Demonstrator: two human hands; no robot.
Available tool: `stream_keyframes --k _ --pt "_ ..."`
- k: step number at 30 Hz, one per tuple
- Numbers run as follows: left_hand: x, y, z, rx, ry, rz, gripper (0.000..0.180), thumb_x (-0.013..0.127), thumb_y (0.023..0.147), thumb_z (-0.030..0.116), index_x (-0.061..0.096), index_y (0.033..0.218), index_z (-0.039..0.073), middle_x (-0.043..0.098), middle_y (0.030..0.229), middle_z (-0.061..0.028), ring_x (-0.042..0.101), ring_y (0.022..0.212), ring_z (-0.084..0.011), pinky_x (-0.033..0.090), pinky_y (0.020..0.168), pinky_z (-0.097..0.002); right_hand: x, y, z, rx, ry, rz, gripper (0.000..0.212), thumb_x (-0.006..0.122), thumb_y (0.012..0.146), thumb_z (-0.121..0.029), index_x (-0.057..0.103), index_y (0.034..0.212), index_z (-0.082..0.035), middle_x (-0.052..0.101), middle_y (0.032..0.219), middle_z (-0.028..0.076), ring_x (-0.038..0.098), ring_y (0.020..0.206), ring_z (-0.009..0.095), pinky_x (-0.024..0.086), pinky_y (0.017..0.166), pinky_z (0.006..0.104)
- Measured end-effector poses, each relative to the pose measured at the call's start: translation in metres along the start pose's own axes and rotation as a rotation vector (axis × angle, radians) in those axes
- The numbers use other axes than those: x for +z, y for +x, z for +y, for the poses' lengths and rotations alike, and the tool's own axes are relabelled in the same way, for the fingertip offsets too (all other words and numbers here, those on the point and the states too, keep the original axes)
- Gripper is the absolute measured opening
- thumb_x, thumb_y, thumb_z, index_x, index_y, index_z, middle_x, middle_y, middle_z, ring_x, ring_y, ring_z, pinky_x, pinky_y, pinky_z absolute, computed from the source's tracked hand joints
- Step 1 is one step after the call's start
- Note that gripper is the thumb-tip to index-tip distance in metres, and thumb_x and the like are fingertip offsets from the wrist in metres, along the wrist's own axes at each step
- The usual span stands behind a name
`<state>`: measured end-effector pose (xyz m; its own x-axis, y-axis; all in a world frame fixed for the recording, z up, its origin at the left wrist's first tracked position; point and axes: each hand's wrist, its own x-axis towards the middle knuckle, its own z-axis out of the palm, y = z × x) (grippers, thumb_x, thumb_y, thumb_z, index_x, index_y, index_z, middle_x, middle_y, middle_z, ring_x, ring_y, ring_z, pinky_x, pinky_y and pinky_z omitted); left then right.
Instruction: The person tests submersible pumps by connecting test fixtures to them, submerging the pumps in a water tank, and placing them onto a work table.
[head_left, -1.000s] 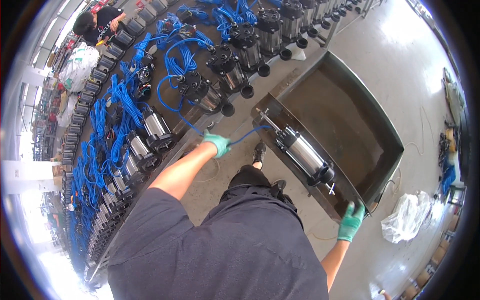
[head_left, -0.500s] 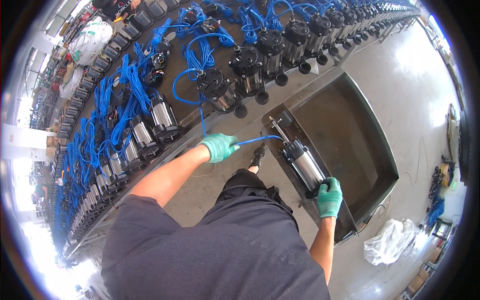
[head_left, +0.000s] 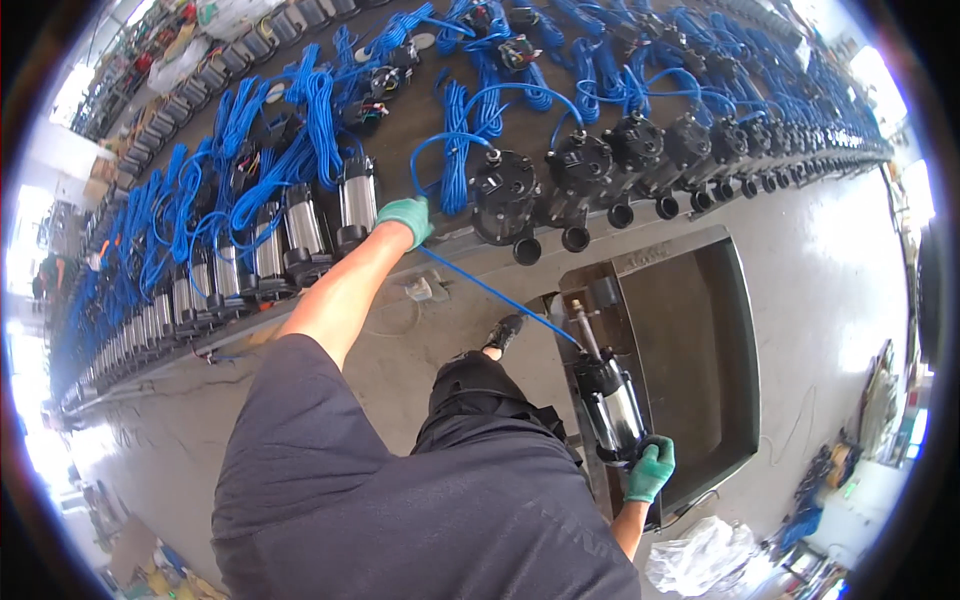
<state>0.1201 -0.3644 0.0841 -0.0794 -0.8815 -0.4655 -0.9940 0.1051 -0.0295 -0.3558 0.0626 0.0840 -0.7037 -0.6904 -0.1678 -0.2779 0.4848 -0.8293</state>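
Note:
My left hand, in a green glove, is closed around a blue cable at the front edge of the bench. From there the cable runs taut down to the top of a black and silver submersible pump, which lies at a slant in a narrow metal trough. My right hand, gloved in green too, grips the pump's lower black end. A metal rod with a brass-coloured tip stands in the trough by the cable end of the pump.
On the bench stand rows of black pumps with outlets toward me, silver motors and coiled blue cables. A deep metal basin adjoins the trough. Crumpled clear plastic lies on the floor.
My left hand has moved away from me to the bench edge, pulling the cable into a longer, straighter line. My right hand stays on the pump. The view has turned.

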Motion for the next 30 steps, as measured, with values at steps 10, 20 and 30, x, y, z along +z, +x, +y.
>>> stream_keyframes --k 10,20,30 --pt "-0.016 -0.098 0.040 0.381 -0.289 -0.080 0.041 0.052 0.100 0.042 0.066 0.118 0.008 0.073 0.097 -0.0201 0.068 0.093 -0.0404 0.051 0.084 -0.0522 0.001 0.005 -0.004 0.163 0.095 0.040 0.016 0.046 0.084 0.004 0.059 0.082 -0.004 0.055 0.076 0.000 0.048 0.068 0.010 0.045 0.064 0.0261" --pt "0.011 -0.124 0.089 0.549 -0.281 -0.335 0.056 0.059 0.095 0.054 0.063 0.131 0.012 0.071 0.115 -0.0203 0.066 0.108 -0.0414 0.050 0.095 -0.0491 -0.005 0.004 -0.008 0.164 0.054 -0.050 0.016 0.046 0.085 0.004 0.060 0.088 -0.004 0.058 0.079 0.001 0.051 0.069 0.010 0.047 0.064 0.0258" --pt "-0.025 -0.091 0.126 0.907 -1.038 -0.364 0.034 0.060 0.102 0.027 0.064 0.125 0.003 0.072 0.108 -0.0109 0.068 0.094 -0.0219 0.053 0.085 -0.0380 -0.002 -0.001 -0.036 0.199 0.165 -0.065 0.016 0.049 0.087 0.004 0.063 0.089 -0.005 0.059 0.075 0.000 0.052 0.064 0.007 0.045 0.058 0.0233"
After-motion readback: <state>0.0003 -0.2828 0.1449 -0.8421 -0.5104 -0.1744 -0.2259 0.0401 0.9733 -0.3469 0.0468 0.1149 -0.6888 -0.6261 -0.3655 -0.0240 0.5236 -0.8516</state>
